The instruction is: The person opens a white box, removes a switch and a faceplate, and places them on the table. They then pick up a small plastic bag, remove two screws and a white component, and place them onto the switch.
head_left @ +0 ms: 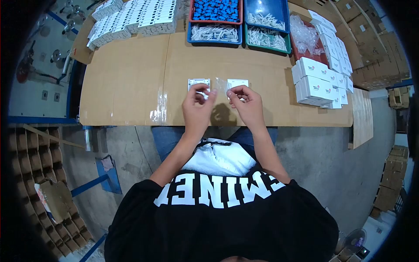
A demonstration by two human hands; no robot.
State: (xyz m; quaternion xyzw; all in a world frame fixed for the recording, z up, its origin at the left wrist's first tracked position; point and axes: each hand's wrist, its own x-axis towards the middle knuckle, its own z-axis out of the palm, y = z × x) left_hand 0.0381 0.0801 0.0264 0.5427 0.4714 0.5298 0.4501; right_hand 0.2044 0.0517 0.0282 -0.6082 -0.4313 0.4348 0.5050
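Note:
A small clear plastic bag (221, 84) hangs between my two hands, above the cardboard-covered table. My right hand (248, 104) pinches its right edge between thumb and fingertips. Close to the bag's left side is my left hand (197, 105), its fingers curved and its thumb apart from them; I see nothing held there. Behind the left fingers lies a white plastic piece (199, 81) with an uneven, moulded surface. A second white piece, flat and square (238, 82), rests behind the right hand, which partly covers it.
Stacks of white boxes stand at the back left (135, 19) and right (315, 83). Along the back are a red tray (241, 21) of blue parts, and blue (214, 43) and green (270, 51) trays of white pieces. A red bin (321, 59) holds clear bags.

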